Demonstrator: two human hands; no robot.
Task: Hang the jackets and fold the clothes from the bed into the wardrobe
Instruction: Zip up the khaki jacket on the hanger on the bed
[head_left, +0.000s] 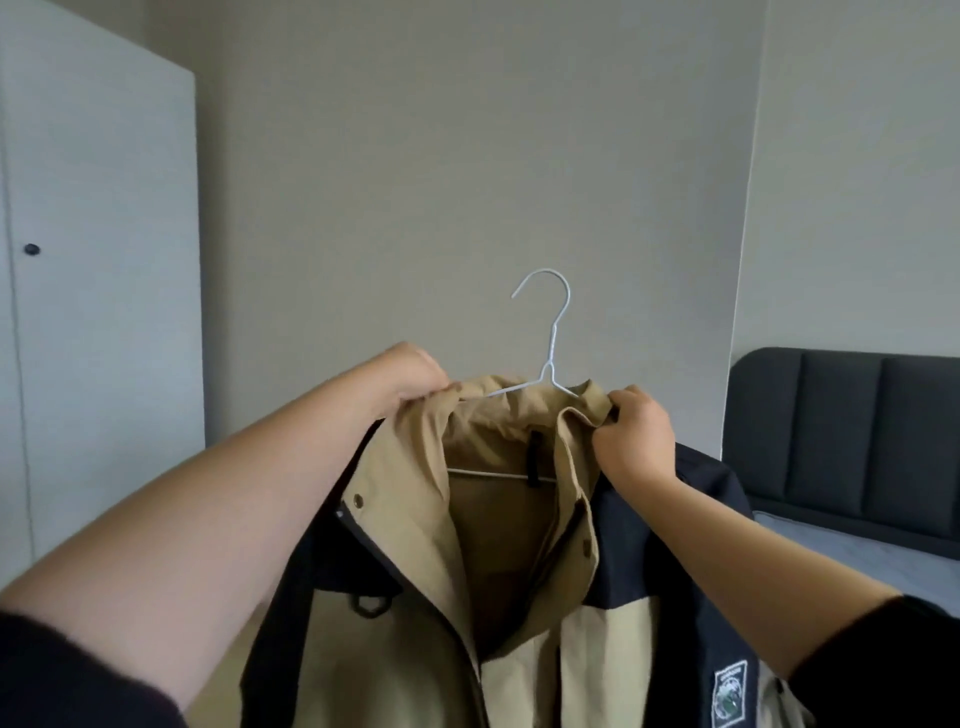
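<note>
1. So, closest to the camera are two bare forearms with dark sleeves at the bottom corners, both reaching up and forward.
2. Between them hangs the jacket, tan with black shoulder panels, front open, held up in mid-air. There's a small patch on the black sleeve at the lower right and a dark ring-shaped tab on the chest.
3. The left hand has its fingers curled tight around the collar's left edge, pinching the fabric.
4. The right hand is clamped on the collar's right side the same way, fingers bunched into the cloth.
5. Inside the jacket sits a white wire hanger. Its bottom bar shows across the open neck, the shoulders of the wire disappear under the collar, and the hook sticks up above the collar, tilted left.
6. Farther right, a bed with a dark padded headboard and a grey mattress is visible.
7. Far left is the white wardrobe, doors closed, with a small dark knob. Can't see what's inside it.
8. A plain grey wall sits behind everything.
</note>
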